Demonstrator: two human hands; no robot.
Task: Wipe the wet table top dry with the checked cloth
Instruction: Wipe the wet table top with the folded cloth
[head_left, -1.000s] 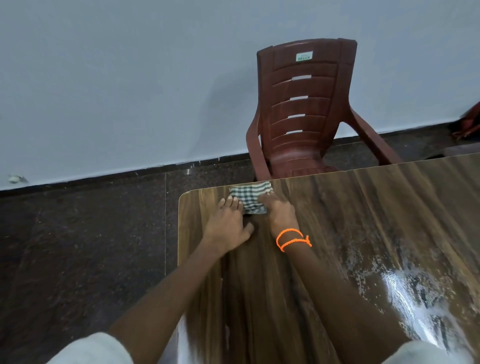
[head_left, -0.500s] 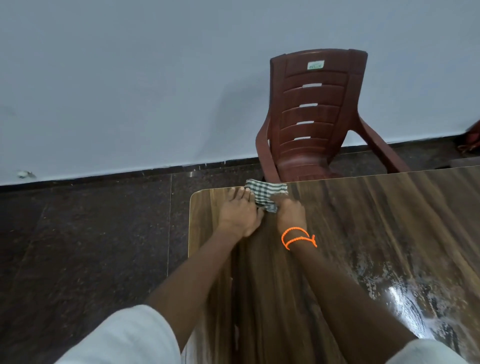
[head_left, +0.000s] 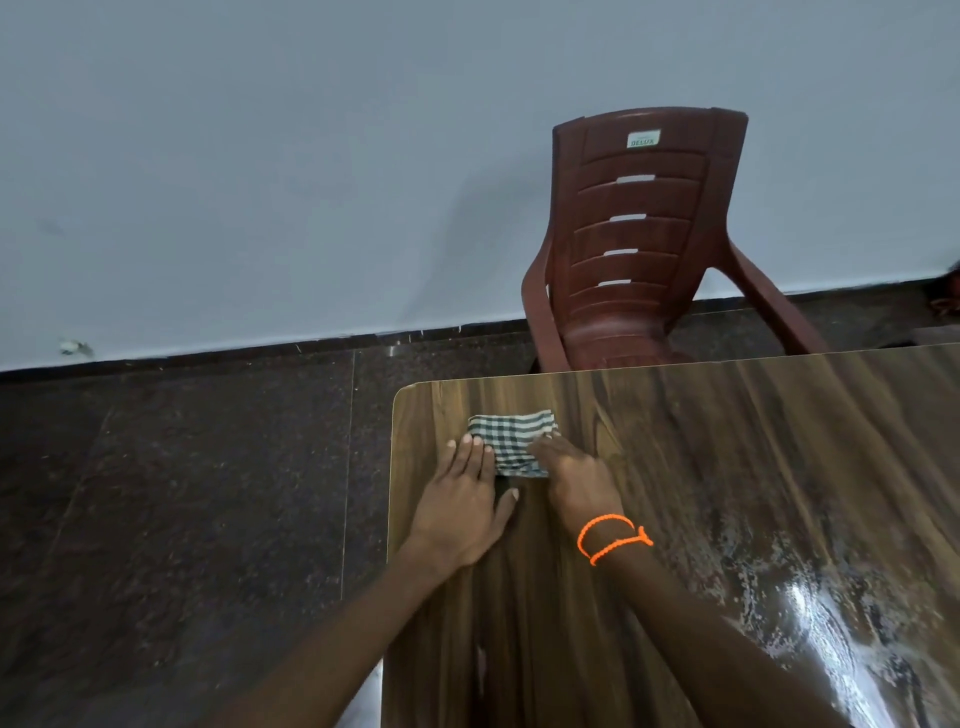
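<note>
Fingers (head_left: 470, 454) of left hand (head_left: 460, 506): extended flat, tips on checked cloth (head_left: 511, 441). Right hand (head_left: 571, 473): fingers pressed on cloth, grip unclear. Cloth: folded, near table top (head_left: 727, 467) far-left corner. Wet sheen lower right.

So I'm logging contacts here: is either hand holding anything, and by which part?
Both press the checked cloth flat on the table: left hand on its left edge, right hand on its right corner. Nothing lifted.
</note>
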